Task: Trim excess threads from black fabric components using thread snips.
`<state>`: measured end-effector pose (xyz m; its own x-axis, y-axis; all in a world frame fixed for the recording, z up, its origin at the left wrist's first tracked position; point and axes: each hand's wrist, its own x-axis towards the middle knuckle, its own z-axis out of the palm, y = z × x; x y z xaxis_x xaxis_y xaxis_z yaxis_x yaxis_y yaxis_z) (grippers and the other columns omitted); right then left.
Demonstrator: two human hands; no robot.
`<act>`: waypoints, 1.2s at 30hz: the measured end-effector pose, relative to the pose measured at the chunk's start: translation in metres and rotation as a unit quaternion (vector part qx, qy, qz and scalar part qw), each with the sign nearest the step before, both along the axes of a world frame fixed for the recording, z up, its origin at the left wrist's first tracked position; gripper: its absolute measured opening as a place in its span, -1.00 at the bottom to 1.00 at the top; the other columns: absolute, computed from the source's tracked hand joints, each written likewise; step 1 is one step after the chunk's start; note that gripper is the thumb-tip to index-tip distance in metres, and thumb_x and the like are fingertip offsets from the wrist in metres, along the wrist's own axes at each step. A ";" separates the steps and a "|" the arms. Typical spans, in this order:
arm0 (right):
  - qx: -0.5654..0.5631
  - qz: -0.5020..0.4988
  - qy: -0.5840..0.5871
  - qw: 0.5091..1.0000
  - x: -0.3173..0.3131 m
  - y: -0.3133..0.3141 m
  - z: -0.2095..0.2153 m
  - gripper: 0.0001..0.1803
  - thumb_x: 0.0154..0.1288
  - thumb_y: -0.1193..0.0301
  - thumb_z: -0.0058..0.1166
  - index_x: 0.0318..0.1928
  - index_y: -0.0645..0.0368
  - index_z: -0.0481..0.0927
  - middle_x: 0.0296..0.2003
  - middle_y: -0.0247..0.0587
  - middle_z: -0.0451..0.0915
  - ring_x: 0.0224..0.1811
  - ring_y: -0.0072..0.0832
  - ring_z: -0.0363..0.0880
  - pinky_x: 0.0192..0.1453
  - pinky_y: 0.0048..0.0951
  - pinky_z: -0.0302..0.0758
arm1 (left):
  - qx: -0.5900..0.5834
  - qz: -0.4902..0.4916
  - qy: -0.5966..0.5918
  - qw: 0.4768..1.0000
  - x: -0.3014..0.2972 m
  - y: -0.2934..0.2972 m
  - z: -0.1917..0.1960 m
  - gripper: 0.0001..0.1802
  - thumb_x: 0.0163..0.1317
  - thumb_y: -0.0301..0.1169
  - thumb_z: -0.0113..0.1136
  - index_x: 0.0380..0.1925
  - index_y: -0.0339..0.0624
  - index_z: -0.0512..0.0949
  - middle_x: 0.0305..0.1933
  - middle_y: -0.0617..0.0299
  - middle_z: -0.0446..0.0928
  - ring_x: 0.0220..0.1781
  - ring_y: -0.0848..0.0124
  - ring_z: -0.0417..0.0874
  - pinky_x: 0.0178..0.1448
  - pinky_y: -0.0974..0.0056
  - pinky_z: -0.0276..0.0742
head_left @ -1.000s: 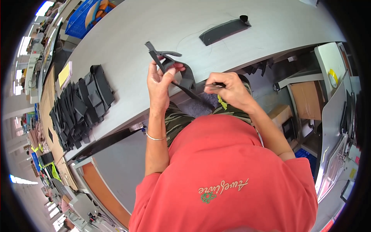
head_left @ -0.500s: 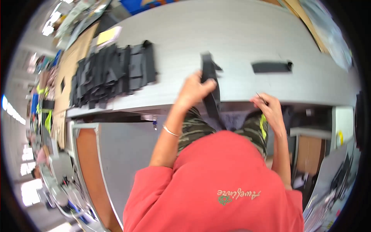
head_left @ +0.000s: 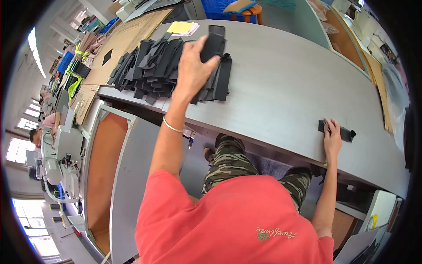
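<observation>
My left hand (head_left: 193, 70) is over the right part of a heap of black fabric strips (head_left: 154, 66). Its thumb and fingers are closed on one black strip (head_left: 215, 39), whose far end sticks out past the fingertips. At the right of the table, my right hand (head_left: 332, 138) rests its fingers on a single black strip (head_left: 347, 134) with a curled end. A small dark tool (head_left: 325, 127) shows at those fingers, mostly hidden; its exact kind cannot be made out.
A yellow pad on white paper (head_left: 182, 28) lies behind the heap. Cardboard (head_left: 127, 44) covers the left end of the grey table (head_left: 272, 88). Clear plastic (head_left: 393, 97) hangs at the right edge. An orange stool (head_left: 244, 9) and a blue crate (head_left: 213, 9) stand beyond.
My left hand has carried its strip from the table's middle to the heap on the left. My right hand, with the small tool, has reached out to the single strip. The view has turned.
</observation>
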<state>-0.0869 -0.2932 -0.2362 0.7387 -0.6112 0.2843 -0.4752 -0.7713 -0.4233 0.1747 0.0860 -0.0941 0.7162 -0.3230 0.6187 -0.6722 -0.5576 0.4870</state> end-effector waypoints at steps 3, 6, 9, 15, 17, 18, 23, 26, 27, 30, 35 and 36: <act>-0.049 0.010 -0.006 0.999 0.002 0.014 -0.006 -0.63 0.25 0.46 0.05 0.07 -0.14 0.57 0.18 -0.32 0.44 -0.03 -0.24 0.57 -0.04 -0.31 0.50 | 0.006 0.107 -0.093 0.990 0.033 0.010 0.009 -0.37 0.01 -0.37 0.33 0.17 -0.06 0.44 0.01 -0.03 0.38 -0.05 0.01 0.55 -0.01 0.09 0.52; -0.054 0.021 -0.003 0.998 0.004 0.028 0.000 -0.59 0.20 0.53 0.04 0.06 -0.12 0.57 0.18 -0.35 0.44 -0.09 -0.24 0.58 -0.09 -0.31 0.50 | 0.036 0.216 -0.162 0.962 0.069 0.020 0.001 -0.44 0.05 -0.34 0.31 0.13 0.04 0.48 0.01 0.08 0.40 -0.04 0.08 0.55 -0.07 0.07 0.52; -0.061 0.026 -0.022 0.998 0.003 0.030 0.002 -0.60 0.19 0.51 0.06 0.06 -0.09 0.57 0.16 -0.34 0.45 -0.10 -0.24 0.58 -0.08 -0.30 0.49 | 0.216 0.264 -0.052 0.939 0.114 0.048 -0.063 -0.49 0.08 -0.20 0.28 0.10 0.06 0.53 0.03 0.18 0.45 0.10 0.15 0.45 0.06 -0.01 0.39; -0.020 0.098 -0.047 0.994 0.005 0.050 0.018 -0.68 0.11 0.38 0.18 -0.06 -0.02 0.60 0.09 -0.35 0.49 -0.12 -0.22 0.58 -0.07 -0.30 0.48 | 0.282 0.280 0.022 0.917 0.109 0.049 -0.078 -0.45 0.06 -0.15 0.27 0.10 0.01 0.52 0.16 0.15 0.40 0.25 0.14 0.33 0.17 -0.16 0.22; -0.018 0.117 -0.068 0.991 0.004 0.049 0.018 -0.70 0.03 0.44 0.13 -0.14 0.01 0.60 0.06 -0.37 0.50 -0.14 -0.24 0.58 -0.08 -0.30 0.48 | 0.267 0.291 -0.043 0.918 0.095 0.034 -0.068 -0.47 0.05 -0.20 0.26 0.08 -0.02 0.52 0.19 0.07 0.37 0.26 0.09 0.31 0.15 -0.22 0.21; -0.017 0.115 -0.070 0.991 0.003 0.045 0.017 -0.70 0.03 0.44 0.13 -0.14 0.01 0.60 0.06 -0.37 0.50 -0.14 -0.24 0.58 -0.08 -0.30 0.48 | 0.246 0.274 -0.081 0.926 0.084 0.023 -0.065 -0.49 0.04 -0.22 0.26 0.06 -0.03 0.52 0.20 0.04 0.36 0.26 0.06 0.31 0.14 -0.25 0.21; 0.059 0.126 -0.068 0.988 -0.004 0.044 0.018 -0.69 -0.04 0.55 -0.01 -0.21 0.09 0.62 0.02 -0.36 0.52 -0.21 -0.33 0.57 -0.13 -0.43 0.46 | 0.000 -0.134 0.193 0.972 0.009 -0.038 -0.078 -0.63 0.12 -0.34 0.23 -0.06 -0.23 0.59 -0.16 0.03 0.63 -0.21 0.25 0.66 -0.06 0.26 0.55; 0.148 0.161 -0.144 0.965 -0.006 0.036 -0.003 -0.72 -0.03 0.58 -0.01 -0.24 0.14 0.62 0.01 -0.36 0.53 -0.27 -0.48 0.53 -0.18 -0.53 0.41 | -0.031 -0.331 0.434 0.837 -0.049 -0.097 -0.101 -0.59 0.22 -0.33 0.15 0.04 -0.27 0.52 -0.14 0.04 0.64 -0.27 0.31 0.65 -0.10 0.26 0.56; 0.192 0.161 -0.216 0.944 -0.004 0.041 -0.006 -0.77 0.05 0.61 -0.01 -0.26 0.18 0.61 0.02 -0.35 0.52 -0.34 -0.62 0.42 -0.24 -0.60 0.34 | -0.023 -0.364 0.472 0.803 -0.068 -0.119 -0.109 -0.57 0.22 -0.30 0.16 0.05 -0.28 0.51 -0.16 0.04 0.64 -0.23 0.30 0.65 -0.08 0.25 0.56; 0.337 0.079 -0.358 0.867 -0.006 0.062 -0.001 -0.82 0.28 0.62 -0.07 -0.23 0.23 0.62 -0.05 -0.41 0.49 -0.37 -0.74 0.27 -0.32 -0.67 0.21 | -0.014 -0.393 0.362 0.845 -0.102 -0.165 -0.144 -0.49 0.21 -0.23 0.17 0.09 -0.32 0.46 -0.10 -0.02 0.58 -0.08 0.27 0.61 0.00 0.23 0.53; 0.404 0.013 -0.445 0.799 -0.016 0.056 -0.020 -0.83 0.36 0.55 -0.07 -0.13 0.26 0.59 -0.22 -0.43 0.50 -0.55 -0.84 0.10 -0.49 -0.69 0.05 | 0.040 -0.271 0.170 0.947 -0.149 -0.228 -0.131 -0.29 0.13 -0.15 0.27 0.17 -0.38 0.32 0.17 -0.15 0.31 0.01 0.00 0.51 0.04 0.13 0.49; 0.401 0.011 -0.450 0.798 -0.016 0.056 -0.020 -0.83 0.36 0.55 -0.07 -0.13 0.26 0.59 -0.22 -0.43 0.50 -0.55 -0.84 0.10 -0.49 -0.69 0.05 | 0.040 -0.275 0.166 0.946 -0.156 -0.234 -0.132 -0.29 0.13 -0.15 0.27 0.17 -0.38 0.32 0.17 -0.15 0.31 0.01 0.00 0.51 0.04 0.13 0.49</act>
<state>-0.1033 -0.2371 -0.2562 0.4693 -0.8524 0.2307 0.3098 -0.0857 -0.9469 0.0191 -0.1477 -0.2263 0.5759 -0.7402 0.3470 -0.6894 -0.2116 0.6928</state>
